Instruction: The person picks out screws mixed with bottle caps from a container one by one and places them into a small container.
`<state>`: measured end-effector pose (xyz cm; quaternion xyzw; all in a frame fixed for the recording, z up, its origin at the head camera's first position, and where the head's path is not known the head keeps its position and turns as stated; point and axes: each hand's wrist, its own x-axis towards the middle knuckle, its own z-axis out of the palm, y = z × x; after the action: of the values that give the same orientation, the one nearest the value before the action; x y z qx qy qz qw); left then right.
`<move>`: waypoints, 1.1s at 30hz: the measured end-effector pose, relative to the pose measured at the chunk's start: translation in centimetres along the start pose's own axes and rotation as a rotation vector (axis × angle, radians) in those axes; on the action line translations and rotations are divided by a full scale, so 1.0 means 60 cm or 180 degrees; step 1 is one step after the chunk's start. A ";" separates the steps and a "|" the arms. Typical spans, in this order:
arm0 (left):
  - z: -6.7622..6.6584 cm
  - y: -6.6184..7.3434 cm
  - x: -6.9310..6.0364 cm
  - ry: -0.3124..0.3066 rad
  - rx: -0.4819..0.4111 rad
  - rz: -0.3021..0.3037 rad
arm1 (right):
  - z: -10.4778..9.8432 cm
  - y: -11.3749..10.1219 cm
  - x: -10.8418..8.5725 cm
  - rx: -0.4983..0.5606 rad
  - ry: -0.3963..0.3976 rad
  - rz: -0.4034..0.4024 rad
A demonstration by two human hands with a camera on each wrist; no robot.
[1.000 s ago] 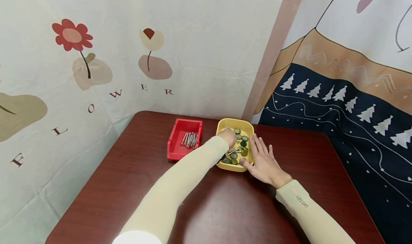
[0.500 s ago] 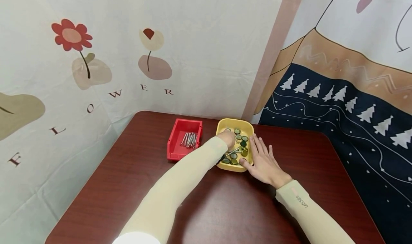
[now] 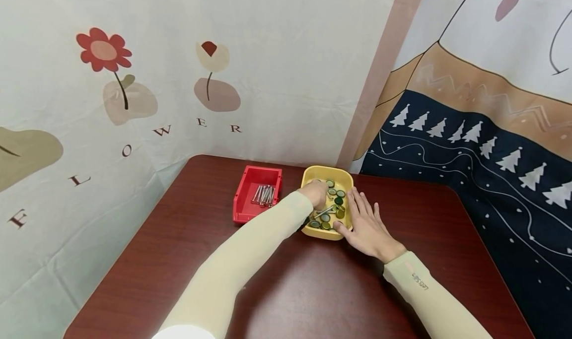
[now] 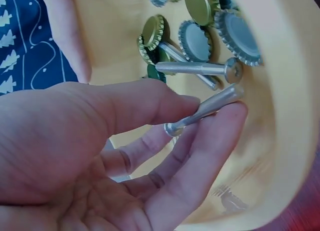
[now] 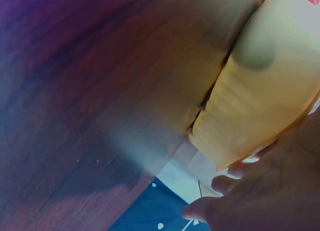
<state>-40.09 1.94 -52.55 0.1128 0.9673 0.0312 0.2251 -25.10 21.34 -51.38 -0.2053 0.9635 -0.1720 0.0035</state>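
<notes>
My left hand (image 3: 315, 194) reaches into a yellow bin (image 3: 328, 169) on the table. In the left wrist view, its thumb and fingertips pinch a silver metal bolt (image 4: 212, 106), held tilted above the bin floor. Two more bolts (image 4: 192, 67) lie crossed in the bin beside it, among several bottle caps (image 4: 195, 41), green and gold with ribbed edges. My right hand (image 3: 368, 227) rests against the bin's right side, fingers straight along the rim and thumb at the near corner. In the head view, the left fingertips and the pinched bolt are hidden.
A red bin (image 3: 243, 215) with several silver bolts (image 3: 264, 195) stands to the left of the yellow one. Both are near the far edge of the dark red-brown table (image 3: 178, 239). Printed cloths (image 3: 277, 71) hang right behind it.
The left hand has drawn back slightly to the left inside the yellow bin. The right hand and both bins hold their places; the head view shifts a little.
</notes>
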 end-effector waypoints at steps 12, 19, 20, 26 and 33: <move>-0.038 -0.002 -0.139 0.0424 -0.0928 0.0319 | 0.003 0.001 -0.002 -0.0004 0.0031 -0.0015; -0.057 -0.020 -0.205 0.0720 -0.1283 0.0570 | 0.003 0.000 0.001 0.0000 0.0072 -0.0033; -0.057 -0.024 -0.208 0.0773 -0.1320 0.0594 | 0.003 0.000 0.003 -0.0001 0.0068 -0.0035; -0.056 -0.038 -0.226 0.0916 -0.1451 0.0742 | 0.003 0.000 0.005 -0.0024 0.0058 -0.0029; -0.050 -0.044 -0.240 0.0984 -0.1785 0.0715 | 0.005 0.000 0.000 -0.0011 0.0064 -0.0004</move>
<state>-29.38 -4.01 -44.02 0.1464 0.9252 0.3374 0.0932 -25.06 21.26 -51.64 -0.2042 0.9636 -0.1724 -0.0066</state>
